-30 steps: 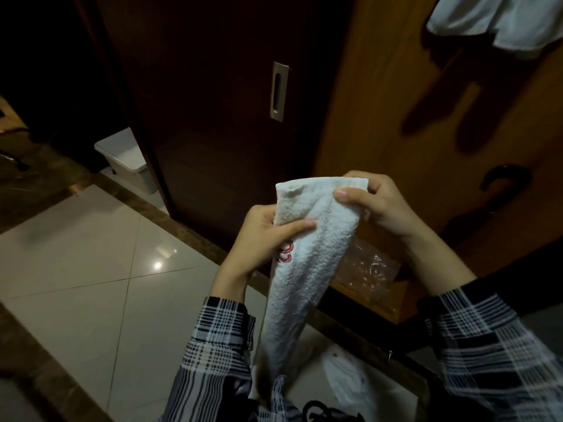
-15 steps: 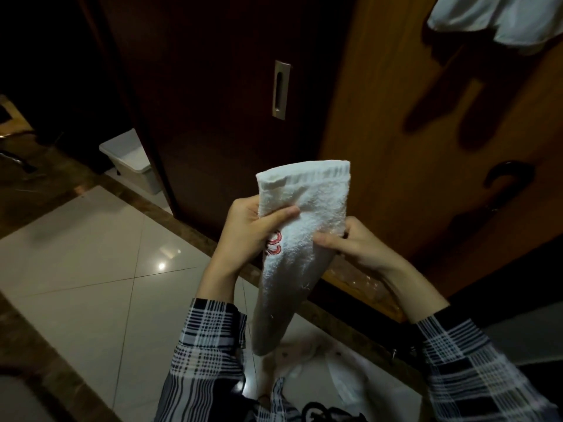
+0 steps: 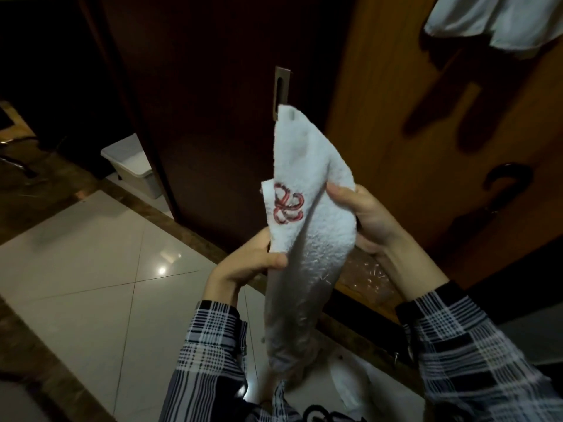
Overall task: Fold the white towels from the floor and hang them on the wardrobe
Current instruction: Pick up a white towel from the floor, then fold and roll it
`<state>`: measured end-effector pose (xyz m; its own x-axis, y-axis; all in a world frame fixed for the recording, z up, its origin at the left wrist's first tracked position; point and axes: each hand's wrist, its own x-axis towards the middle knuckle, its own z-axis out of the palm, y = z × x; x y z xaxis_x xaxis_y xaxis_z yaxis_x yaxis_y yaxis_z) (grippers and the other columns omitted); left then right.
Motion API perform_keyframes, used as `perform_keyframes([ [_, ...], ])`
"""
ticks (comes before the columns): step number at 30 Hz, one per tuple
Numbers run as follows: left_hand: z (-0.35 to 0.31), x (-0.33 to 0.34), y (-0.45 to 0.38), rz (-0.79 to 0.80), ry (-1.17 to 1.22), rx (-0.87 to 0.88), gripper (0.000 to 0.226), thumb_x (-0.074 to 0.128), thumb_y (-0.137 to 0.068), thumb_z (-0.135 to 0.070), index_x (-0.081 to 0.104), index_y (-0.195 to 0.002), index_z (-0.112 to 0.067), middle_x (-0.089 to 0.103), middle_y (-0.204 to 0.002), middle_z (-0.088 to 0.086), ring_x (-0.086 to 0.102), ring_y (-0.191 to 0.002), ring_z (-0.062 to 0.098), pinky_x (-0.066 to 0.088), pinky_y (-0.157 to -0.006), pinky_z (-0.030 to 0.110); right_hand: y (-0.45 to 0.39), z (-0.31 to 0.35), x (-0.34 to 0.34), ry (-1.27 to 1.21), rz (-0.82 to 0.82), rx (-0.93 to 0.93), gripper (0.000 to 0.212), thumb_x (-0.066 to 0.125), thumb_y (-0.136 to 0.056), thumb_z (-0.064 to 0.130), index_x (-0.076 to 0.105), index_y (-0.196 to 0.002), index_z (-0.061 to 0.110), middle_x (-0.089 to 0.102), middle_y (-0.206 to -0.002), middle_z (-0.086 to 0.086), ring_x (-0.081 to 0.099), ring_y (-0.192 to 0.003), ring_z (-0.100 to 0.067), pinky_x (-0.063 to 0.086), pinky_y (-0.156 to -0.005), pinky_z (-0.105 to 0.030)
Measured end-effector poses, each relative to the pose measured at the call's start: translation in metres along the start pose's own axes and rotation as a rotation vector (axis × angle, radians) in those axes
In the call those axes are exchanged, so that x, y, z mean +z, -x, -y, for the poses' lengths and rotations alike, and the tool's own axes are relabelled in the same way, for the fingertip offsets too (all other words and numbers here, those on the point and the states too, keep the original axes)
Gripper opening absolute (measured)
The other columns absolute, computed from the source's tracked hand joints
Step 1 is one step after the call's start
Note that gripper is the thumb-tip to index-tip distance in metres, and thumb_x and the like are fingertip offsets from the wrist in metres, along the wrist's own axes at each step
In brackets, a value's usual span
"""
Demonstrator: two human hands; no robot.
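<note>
— Two hands held one white towel point(image 3: 307, 239) in the head view, in front of the dark wardrobe door point(image 3: 213, 102). Where exactly did each sit?

— The left hand point(image 3: 243, 266) pinched the towel's lower left edge, thumb on the front, just under the red embroidered emblem point(image 3: 288, 207). The right hand point(image 3: 365, 220) gripped the right edge, thumb tip on the cloth; its fingers were hidden behind the fabric.

— And the towel itself?

— It was folded lengthwise into a narrow strip. Its top corner stood up and covered the lower end of the metal recessed handle point(image 3: 281, 83) on the wardrobe door. Its bottom end hung down between the plaid sleeves point(image 3: 210, 354) and blurred into shadow there.

— Anything else near the wardrobe door?

— Right of it stood a lighter wooden door point(image 3: 396, 132) with a dark lever handle point(image 3: 507, 178). More white cloth point(image 3: 493, 19) hung at that door's top, cut off by the frame edge. Left of the wardrobe door a white bin point(image 3: 134, 166) was half hidden behind the door's edge. Below it lay pale floor tiles point(image 3: 91, 269), and something white point(image 3: 350, 385) on them beneath the towel was too dim to make out.
</note>
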<state>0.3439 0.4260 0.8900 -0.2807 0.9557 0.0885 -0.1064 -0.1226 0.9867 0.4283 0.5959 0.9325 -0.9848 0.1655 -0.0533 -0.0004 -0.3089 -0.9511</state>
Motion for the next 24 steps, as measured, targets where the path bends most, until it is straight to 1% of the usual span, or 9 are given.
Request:
perform_keyframes([
  [4,-0.002,0.006,-0.002,-0.029,0.062,-0.023,0.09,0.081,-0.055,-0.061,0.035,-0.125,-0.027,0.061,-0.119,-0.03,0.056,-0.113,-0.005,0.045,-0.09,0.014,-0.006,0.017,0.001,-0.023,0.043,-0.028,0.067,0.087,-0.059,0.037,0.065,-0.111,0.002,0.063,-0.117,-0.02,0.061,-0.111,-0.036,0.047,-0.099,-0.049],
  [7,-0.005,0.008,-0.004,0.014,0.094,0.003,0.064,0.077,-0.061,-0.06,0.06,-0.12,-0.04,0.063,-0.112,-0.03,0.059,-0.107,-0.007,0.047,-0.086,0.012,-0.009,0.028,0.0,-0.023,0.025,-0.013,0.086,0.087,-0.06,0.037,0.052,-0.125,-0.007,0.052,-0.132,-0.028,0.054,-0.12,-0.04,0.043,-0.103,-0.051],
  [9,-0.006,0.005,-0.003,-0.005,0.087,0.035,0.051,0.077,-0.061,-0.06,0.066,-0.109,-0.049,0.068,-0.107,-0.023,0.063,-0.102,-0.002,0.049,-0.083,0.015,-0.012,0.034,-0.002,-0.035,-0.004,0.003,0.089,0.085,-0.064,0.035,0.046,-0.131,-0.008,0.049,-0.136,-0.027,0.051,-0.123,-0.039,0.041,-0.104,-0.051],
  [12,-0.004,0.002,-0.007,-0.039,0.068,0.029,0.051,0.08,-0.058,-0.058,0.071,-0.103,-0.036,0.071,-0.104,-0.008,0.066,-0.097,0.01,0.051,-0.081,0.022,-0.018,0.041,-0.007,-0.053,-0.073,0.042,0.057,0.069,-0.077,0.027,0.055,-0.124,-0.001,0.061,-0.125,-0.018,0.059,-0.117,-0.031,0.048,-0.099,-0.042],
  [14,-0.004,0.003,-0.01,-0.062,0.072,0.02,0.048,0.081,-0.058,-0.057,0.073,-0.1,-0.037,0.072,-0.103,-0.008,0.067,-0.096,0.01,0.052,-0.079,0.022,-0.02,0.046,-0.007,-0.085,-0.101,0.079,0.037,0.057,-0.081,0.022,0.06,-0.114,0.005,0.069,-0.109,-0.01,0.066,-0.104,-0.024,0.055,-0.089,-0.035],
  [16,-0.006,0.007,-0.013,-0.09,0.072,0.043,0.042,0.082,-0.059,-0.051,0.074,-0.098,-0.035,0.072,-0.102,-0.008,0.068,-0.095,0.011,0.053,-0.077,0.022,-0.024,0.044,-0.007,-0.119,-0.101,0.106,0.034,0.053,-0.083,0.023,0.06,-0.113,0.009,0.072,-0.102,-0.006,0.069,-0.097,-0.02,0.057,-0.083,-0.033],
  [18,-0.007,0.009,-0.016,-0.125,0.073,0.078,0.032,0.082,-0.065,-0.033,0.074,-0.097,-0.03,0.073,-0.101,-0.005,0.069,-0.094,0.013,0.054,-0.077,0.023,-0.025,0.037,-0.007,-0.131,-0.132,0.087,0.033,0.049,-0.089,0.028,0.06,-0.115,0.012,0.073,-0.101,-0.004,0.069,-0.097,-0.019,0.057,-0.08,-0.032],
  [21,-0.008,0.008,-0.018,-0.192,0.061,0.133,0.028,0.071,-0.074,-0.014,0.071,-0.1,-0.025,0.073,-0.102,-0.005,0.069,-0.096,0.014,0.054,-0.078,0.024,-0.018,0.016,-0.013,-0.236,-0.09,0.066,0.057,0.039,-0.091,0.053,0.055,-0.128,0.013,0.064,-0.124,-0.012,0.061,-0.115,-0.027,0.053,-0.09,-0.038],
  [24,-0.011,0.005,-0.019,-0.278,0.095,0.143,0.034,0.071,-0.074,-0.014,0.062,-0.107,-0.013,0.073,-0.1,-0.001,0.069,-0.095,0.02,0.056,-0.077,0.029,-0.007,-0.017,-0.018,-0.273,0.072,0.081,0.089,0.053,-0.076,0.069,0.039,-0.142,0.01,0.047,-0.143,-0.017,0.045,-0.131,-0.034,0.043,-0.103,-0.048],
])
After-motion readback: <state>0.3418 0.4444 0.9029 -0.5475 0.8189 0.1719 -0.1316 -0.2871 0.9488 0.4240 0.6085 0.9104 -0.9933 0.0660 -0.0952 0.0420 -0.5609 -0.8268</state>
